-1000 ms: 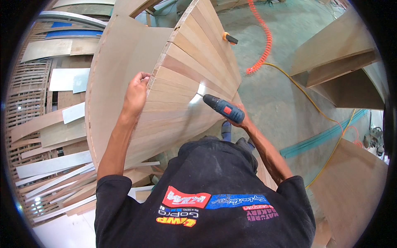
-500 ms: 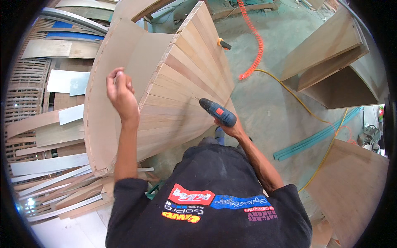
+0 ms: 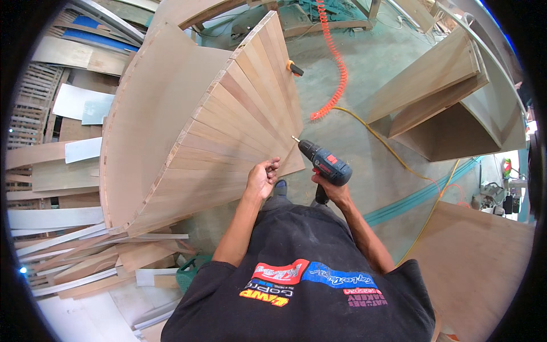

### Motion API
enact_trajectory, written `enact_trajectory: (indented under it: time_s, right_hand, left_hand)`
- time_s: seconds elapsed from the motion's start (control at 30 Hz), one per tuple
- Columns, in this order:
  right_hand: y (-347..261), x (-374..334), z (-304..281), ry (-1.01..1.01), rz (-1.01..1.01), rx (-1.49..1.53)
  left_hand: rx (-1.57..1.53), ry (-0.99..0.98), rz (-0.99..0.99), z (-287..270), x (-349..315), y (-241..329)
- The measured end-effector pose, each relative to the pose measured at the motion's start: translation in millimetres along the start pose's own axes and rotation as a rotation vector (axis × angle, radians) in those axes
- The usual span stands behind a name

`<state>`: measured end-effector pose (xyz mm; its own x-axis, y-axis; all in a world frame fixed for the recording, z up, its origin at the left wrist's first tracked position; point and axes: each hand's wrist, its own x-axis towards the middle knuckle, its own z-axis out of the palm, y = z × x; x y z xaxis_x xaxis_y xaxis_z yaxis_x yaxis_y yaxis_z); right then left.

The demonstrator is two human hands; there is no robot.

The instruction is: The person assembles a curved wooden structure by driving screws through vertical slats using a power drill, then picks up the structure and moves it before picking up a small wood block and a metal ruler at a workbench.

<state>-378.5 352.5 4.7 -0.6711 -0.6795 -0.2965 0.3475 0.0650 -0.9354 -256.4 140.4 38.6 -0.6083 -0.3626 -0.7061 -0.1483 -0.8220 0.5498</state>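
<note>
My right hand (image 3: pixel 332 188) grips a dark blue cordless drill (image 3: pixel 329 164) by its handle. The drill's bit points up and to the left, apart from the wood. Beside it, my left hand (image 3: pixel 263 178) has its fingers curled and closed; anything inside them is too small or hidden to make out. Just beyond both hands stands a large curved wooden piece, with a fan-shaped face of narrow strips (image 3: pixel 242 108) and a broad curved panel (image 3: pixel 145 108) on its left. An orange and black clamp (image 3: pixel 294 69) sits on the far right edge of the strips.
A coiled orange hose (image 3: pixel 341 68) joins a yellow one (image 3: pixel 387 145) on the floor. At the right stands a curved wooden cabinet piece (image 3: pixel 424 85), with a flat board (image 3: pixel 473 256) nearer me. Boards and offcuts (image 3: pixel 85 251) pile up at the left, near a green plastic item (image 3: pixel 189 273).
My left hand has come down and right, from above the curved panel to near the drill. The drill has moved right and away from the strips. The view has shifted slightly.
</note>
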Motion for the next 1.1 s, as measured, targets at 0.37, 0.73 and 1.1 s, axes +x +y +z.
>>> enact_trajectory:
  time_s: [0.37, 0.73, 1.1]
  right_hand:
    - [-13, 2, -1, -0.168, -0.032, -0.237]
    - [-28, 34, 13, -0.125, -0.066, -0.262]
    - [-37, 63, 16, -0.194, -0.101, -0.437]
  left_hand:
    - [-0.007, -0.091, 0.227, 21, 45, 11]
    - [-0.124, -0.065, 0.147, 33, 81, 30]
    - [-0.178, 0.049, 0.347, 50, 99, 32]
